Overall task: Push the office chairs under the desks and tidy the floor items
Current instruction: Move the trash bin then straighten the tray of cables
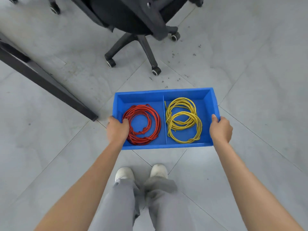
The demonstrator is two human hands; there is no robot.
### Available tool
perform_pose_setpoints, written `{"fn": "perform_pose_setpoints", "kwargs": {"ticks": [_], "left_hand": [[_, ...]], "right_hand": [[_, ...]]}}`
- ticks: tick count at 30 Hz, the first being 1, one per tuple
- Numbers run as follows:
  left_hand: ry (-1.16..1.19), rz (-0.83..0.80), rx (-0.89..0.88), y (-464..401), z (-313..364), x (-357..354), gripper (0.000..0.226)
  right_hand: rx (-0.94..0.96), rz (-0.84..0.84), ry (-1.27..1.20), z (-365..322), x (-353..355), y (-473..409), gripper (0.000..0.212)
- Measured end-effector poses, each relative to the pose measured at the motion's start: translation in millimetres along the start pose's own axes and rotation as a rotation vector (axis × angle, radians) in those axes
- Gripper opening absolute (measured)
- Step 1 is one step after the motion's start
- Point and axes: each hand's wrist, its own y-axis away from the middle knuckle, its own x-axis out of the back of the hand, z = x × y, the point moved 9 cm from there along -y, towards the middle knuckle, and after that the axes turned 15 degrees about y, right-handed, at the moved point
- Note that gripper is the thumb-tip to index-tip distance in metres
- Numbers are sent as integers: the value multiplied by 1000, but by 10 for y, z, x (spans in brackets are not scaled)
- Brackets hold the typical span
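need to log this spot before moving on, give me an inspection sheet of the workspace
surface: grey tiled floor, dark specks near the chair base.
job's things: blue bin with a centre divider; black office chair beyond it, not under a desk.
clutter: nothing seen loose besides the specks.
grippers: left hand grips the bin's left end, fingers over the rim; right hand grips the right end.
cables: red cable coil in the left compartment, yellow cable coils in the right.
surroundings: black desk leg at left, another chair's castor top left, the person's white shoes below.
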Motion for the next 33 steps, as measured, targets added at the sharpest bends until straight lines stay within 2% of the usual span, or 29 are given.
{"fn": "perform_pose_setpoints", "kwargs": {"ticks": [6, 10, 14, 18, 24, 28, 33], "left_hand": [[11, 29, -102, 1229, 1371, 709, 41], [63, 50, -203, 1847, 2339, 1174, 40], [174, 52, -288, 2282, 3152, 1633, 34], [302, 96, -353, 2481, 3705, 2146, 31], [428, 324, -312, 2204, 3999, 3013, 38], [443, 445, -265, 1673, 4201, 3514, 44], [466, 477, -255, 883, 4616, 3983, 41]], "right_hand": [[-82, 92, -58, 95, 1880, 861, 38], [-79, 181, -128, -87, 3043, 1207, 32], [5, 286, -198, -446, 4034, 1449, 30], [150, 358, -235, -1057, 4735, 1627, 32], [405, 336, -276, -2464, 5062, 1784, 34], [513, 267, -290, -3436, 4810, 1795, 30], [574, 190, -273, -4563, 4380, 1677, 37]]}}
